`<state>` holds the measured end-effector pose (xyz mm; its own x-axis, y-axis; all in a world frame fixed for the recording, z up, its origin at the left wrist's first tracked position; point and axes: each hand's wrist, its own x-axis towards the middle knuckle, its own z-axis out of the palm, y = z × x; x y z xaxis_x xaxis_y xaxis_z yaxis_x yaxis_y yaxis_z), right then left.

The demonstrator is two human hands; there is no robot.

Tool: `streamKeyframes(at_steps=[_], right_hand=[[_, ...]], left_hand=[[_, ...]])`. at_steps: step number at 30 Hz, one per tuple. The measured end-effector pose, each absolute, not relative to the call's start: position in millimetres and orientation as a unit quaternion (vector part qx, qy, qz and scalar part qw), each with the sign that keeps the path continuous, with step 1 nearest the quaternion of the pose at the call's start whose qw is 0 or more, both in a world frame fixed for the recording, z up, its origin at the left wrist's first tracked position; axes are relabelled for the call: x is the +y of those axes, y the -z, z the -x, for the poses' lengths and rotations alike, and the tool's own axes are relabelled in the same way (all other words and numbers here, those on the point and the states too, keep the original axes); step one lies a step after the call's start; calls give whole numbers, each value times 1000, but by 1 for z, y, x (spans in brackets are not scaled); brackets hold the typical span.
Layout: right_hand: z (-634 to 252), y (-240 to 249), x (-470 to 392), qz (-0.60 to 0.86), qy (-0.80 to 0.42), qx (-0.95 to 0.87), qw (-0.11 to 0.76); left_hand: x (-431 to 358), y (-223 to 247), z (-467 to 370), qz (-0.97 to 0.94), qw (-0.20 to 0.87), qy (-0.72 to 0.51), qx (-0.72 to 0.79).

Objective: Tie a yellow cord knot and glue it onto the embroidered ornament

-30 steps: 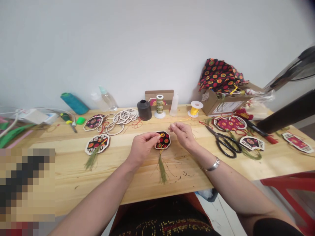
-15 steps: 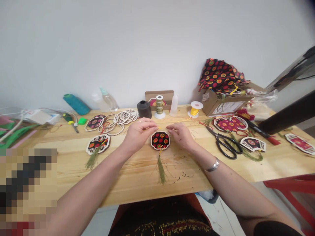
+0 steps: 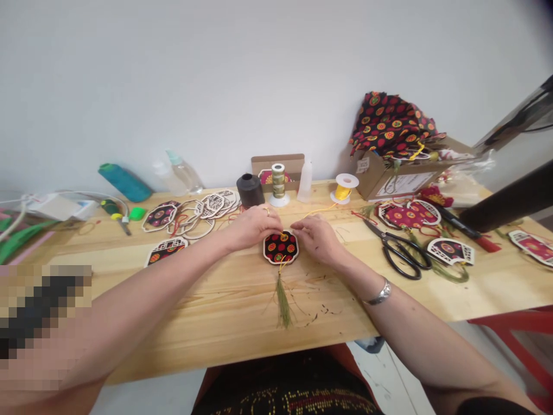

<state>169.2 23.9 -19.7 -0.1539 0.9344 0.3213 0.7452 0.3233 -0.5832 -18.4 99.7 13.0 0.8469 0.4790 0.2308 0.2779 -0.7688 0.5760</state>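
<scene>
A black ornament with red and orange flowers and a pale rim lies on the wooden table, a green tassel hanging from its lower edge. My left hand is at its top edge, fingers pinched on yellow cord. Just right of the ornament's top is my right hand, its thumb and forefinger pressed together; what is between them is too small to make out. The yellow cord runs behind this hand toward a white spool of yellow thread.
Black scissors lie to the right, near other ornaments and a cardboard box of patterned cloth. A black thread cone, a green thread spool and a white bottle stand at the back. Wooden frames lie left.
My left hand has moved right, over the ornament's top edge, and its forearm now partly covers the ornament at the left. The yellow cord end has come down onto the middle ornament.
</scene>
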Motion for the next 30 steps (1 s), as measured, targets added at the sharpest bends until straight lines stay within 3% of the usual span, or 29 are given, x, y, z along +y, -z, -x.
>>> streamKeyframes(at_steps=[11,21,30], right_hand=[[-169,17,23,571,-166,-740,313],[-169,16,22,570,-164,-746,304],[-169,15,22,570,-163,-746,304]], left_hand=[[111,-11,18,-909,317,-194,191],[117,-9,22,-988,56,-57,129],[119,-7,24,-988,38,-61,136]])
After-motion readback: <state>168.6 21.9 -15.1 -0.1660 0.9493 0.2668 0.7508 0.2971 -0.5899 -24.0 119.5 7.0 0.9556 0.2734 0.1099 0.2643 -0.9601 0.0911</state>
